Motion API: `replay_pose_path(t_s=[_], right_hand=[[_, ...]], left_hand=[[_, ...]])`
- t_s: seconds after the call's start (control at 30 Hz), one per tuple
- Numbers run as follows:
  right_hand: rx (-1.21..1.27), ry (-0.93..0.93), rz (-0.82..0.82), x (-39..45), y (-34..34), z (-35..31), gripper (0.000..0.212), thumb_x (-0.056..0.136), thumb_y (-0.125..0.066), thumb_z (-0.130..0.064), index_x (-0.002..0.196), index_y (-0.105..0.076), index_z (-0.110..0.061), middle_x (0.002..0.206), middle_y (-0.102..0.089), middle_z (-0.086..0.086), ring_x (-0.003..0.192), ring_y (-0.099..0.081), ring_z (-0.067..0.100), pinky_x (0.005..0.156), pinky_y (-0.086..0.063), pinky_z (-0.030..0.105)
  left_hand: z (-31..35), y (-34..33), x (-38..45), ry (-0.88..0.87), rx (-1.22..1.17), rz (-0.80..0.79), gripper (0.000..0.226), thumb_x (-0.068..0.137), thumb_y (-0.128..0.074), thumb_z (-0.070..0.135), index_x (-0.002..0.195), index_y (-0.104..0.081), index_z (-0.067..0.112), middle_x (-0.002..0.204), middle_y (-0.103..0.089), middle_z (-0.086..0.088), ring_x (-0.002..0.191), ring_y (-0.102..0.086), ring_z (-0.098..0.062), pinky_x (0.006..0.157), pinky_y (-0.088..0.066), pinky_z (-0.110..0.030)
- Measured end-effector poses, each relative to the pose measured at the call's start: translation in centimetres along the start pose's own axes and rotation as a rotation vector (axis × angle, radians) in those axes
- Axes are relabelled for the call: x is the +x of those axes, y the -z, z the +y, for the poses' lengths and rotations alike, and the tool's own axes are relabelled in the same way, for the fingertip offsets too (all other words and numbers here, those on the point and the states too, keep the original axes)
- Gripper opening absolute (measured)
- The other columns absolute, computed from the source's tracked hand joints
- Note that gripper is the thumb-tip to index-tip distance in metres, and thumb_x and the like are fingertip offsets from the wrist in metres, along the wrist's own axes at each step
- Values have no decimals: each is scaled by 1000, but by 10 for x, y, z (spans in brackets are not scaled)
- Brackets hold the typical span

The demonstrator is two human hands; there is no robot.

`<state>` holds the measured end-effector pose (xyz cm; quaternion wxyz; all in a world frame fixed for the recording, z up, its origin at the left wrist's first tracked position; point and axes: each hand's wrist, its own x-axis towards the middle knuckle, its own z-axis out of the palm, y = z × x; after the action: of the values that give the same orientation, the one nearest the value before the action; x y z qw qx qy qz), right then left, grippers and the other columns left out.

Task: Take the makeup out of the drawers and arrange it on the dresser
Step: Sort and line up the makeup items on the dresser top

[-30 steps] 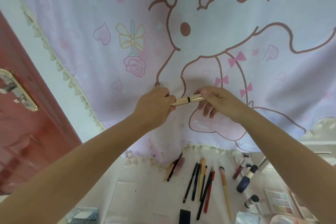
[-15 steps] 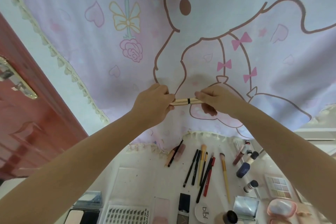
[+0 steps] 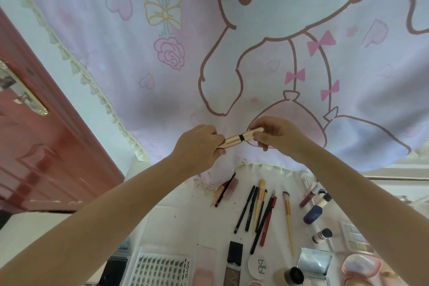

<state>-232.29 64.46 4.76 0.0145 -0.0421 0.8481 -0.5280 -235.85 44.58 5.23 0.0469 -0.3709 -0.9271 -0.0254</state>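
Both hands are raised above the tabletop (image 3: 176,220): left hand (image 3: 197,146) and right hand (image 3: 276,134) each have fingers clamped on opposite ends of a gold makeup stick (image 3: 241,137) with a black band, held before the cartoon-print cloth (image 3: 232,53), brushes and pencils (image 3: 262,211) lying below.

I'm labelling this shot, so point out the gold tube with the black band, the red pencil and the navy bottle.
gold tube with black band (image 3: 240,139), head view, near band.
red pencil (image 3: 268,222), head view, mid-shaft.
navy bottle (image 3: 312,214), head view, body.
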Motion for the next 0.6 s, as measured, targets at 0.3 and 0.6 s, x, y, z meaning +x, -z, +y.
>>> replay_pose_path(t_s=[0.3, 0.6], right_hand=[[20, -206, -98, 2, -10, 20, 23, 94, -43, -23, 75, -56, -20, 54, -59, -7, 48, -52, 9, 61, -46, 26], [205, -109, -83, 2, -8, 45, 31, 85, -49, 12, 82, -60, -17, 77, -58, 4, 67, -55, 13, 60, -48, 18]], left_hand=[[0, -22, 2, -10, -67, -79, 32, 95, -42, 36, 114, -58, 16, 88, -41, 5, 80, -38, -9, 67, -30, -18], [-1, -42, 6, 29, -152, -178, 31, 94, -44, 36, 102, -60, 11, 81, -42, 2, 75, -42, -13, 63, -31, -20]])
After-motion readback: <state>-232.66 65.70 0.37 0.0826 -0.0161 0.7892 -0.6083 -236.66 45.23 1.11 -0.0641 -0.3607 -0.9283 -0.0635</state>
